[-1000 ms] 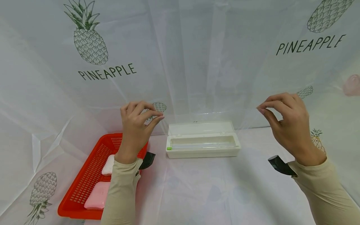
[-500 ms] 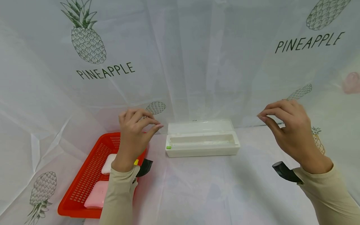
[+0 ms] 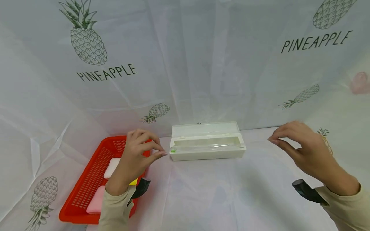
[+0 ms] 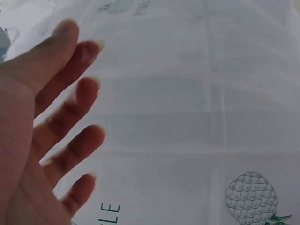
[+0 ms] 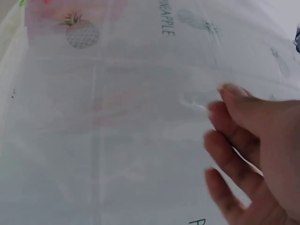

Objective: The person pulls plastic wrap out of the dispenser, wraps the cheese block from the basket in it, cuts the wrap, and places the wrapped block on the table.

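My left hand (image 3: 137, 154) is raised beside the red basket, its thumb and index fingertips pinched together. Opposite it, my right hand (image 3: 303, 149) pinches the same way. Between them stretches a nearly invisible sheet of clear plastic wrap (image 3: 224, 146), showing as thin glints across the box; each hand pinches one side of it. A long white plastic-wrap box (image 3: 206, 155) with its lid (image 3: 203, 129) raised lies behind the sheet, with a green piece (image 3: 172, 150) at its left front edge. In the wrist views the remaining fingers of both hands are loosely bent and spread.
A red perforated basket (image 3: 76, 192) stands on the left, holding a white block (image 3: 110, 167), a pink block (image 3: 96, 202) and something yellow (image 3: 134, 182), partly hidden by my left arm. Pineapple-printed white sheeting (image 3: 196, 64) rises behind the box and covers the table.
Both hands have come down and nearer to me, still pinching the wrap, and the right has also shifted slightly right. The glints have dropped from above the box to its front.
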`<state>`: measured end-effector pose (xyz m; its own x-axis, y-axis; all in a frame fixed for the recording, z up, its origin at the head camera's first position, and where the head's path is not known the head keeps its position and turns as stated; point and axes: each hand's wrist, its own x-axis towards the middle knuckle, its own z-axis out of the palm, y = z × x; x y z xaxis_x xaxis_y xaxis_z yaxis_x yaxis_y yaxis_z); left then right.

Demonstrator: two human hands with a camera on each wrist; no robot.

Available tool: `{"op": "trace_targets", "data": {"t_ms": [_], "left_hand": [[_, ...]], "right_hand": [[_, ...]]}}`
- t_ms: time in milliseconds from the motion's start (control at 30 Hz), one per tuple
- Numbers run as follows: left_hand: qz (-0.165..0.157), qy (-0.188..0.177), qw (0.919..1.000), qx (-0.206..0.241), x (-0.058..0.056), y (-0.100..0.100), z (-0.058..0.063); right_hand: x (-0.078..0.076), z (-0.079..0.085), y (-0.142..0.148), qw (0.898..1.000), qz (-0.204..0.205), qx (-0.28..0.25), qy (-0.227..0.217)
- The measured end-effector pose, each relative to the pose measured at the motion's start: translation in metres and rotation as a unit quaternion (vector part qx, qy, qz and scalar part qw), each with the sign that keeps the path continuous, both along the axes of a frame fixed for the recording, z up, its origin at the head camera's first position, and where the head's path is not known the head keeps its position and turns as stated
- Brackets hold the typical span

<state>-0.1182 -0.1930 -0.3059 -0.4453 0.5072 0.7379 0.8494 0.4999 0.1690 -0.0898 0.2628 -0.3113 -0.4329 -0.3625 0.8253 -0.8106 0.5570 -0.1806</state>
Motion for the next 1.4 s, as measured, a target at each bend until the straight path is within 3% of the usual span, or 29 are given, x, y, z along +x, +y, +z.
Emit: {"op": "trace_targets", "data": {"t_ms": [167,267,367,467,600,667,767,833,933,1033,1267,1400], "left_hand": [[-0.043,-0.030,0.9978,-0.041,0.006,-0.002,-0.017],[-0.044,-0.057,0.9942,-0.080,0.012,-0.001,-0.031],[-0.034,-0.107,0.9853,-0.129,0.021,0.002,-0.046],[-0.018,-0.188,0.9659,-0.177,0.030,0.005,-0.061],[0.002,-0.303,0.9265,-0.224,0.037,0.008,-0.084],[0.007,-0.345,0.9083,-0.237,0.039,0.008,-0.097],[0.012,-0.383,0.8876,-0.255,0.041,0.009,-0.117],[0.011,-0.397,0.8785,-0.265,0.042,0.009,-0.129],[0.011,-0.416,0.8667,-0.276,0.046,0.009,-0.144],[0.014,-0.418,0.8634,-0.282,0.050,0.007,-0.156],[0.011,-0.399,0.8703,-0.289,0.059,0.004,-0.179],[0.012,-0.408,0.8648,-0.292,0.061,0.003,-0.189]], "right_hand": [[0.011,-0.015,0.015,0.991,0.058,0.076,-0.093],[0.018,-0.030,0.021,0.980,0.083,0.107,-0.145],[0.023,-0.049,0.024,0.971,0.114,0.108,-0.181],[0.027,-0.072,0.026,0.960,0.143,0.101,-0.218],[0.035,-0.101,0.023,0.938,0.155,0.105,-0.292],[0.039,-0.114,0.021,0.921,0.164,0.107,-0.336],[0.042,-0.135,0.017,0.900,0.192,0.098,-0.380],[0.044,-0.149,0.015,0.886,0.208,0.094,-0.404],[0.049,-0.169,0.011,0.880,0.212,0.097,-0.414],[0.052,-0.186,0.007,0.878,0.211,0.107,-0.416],[0.058,-0.209,0.001,0.877,0.189,0.120,-0.425],[0.062,-0.215,-0.002,0.869,0.173,0.126,-0.445]]}}
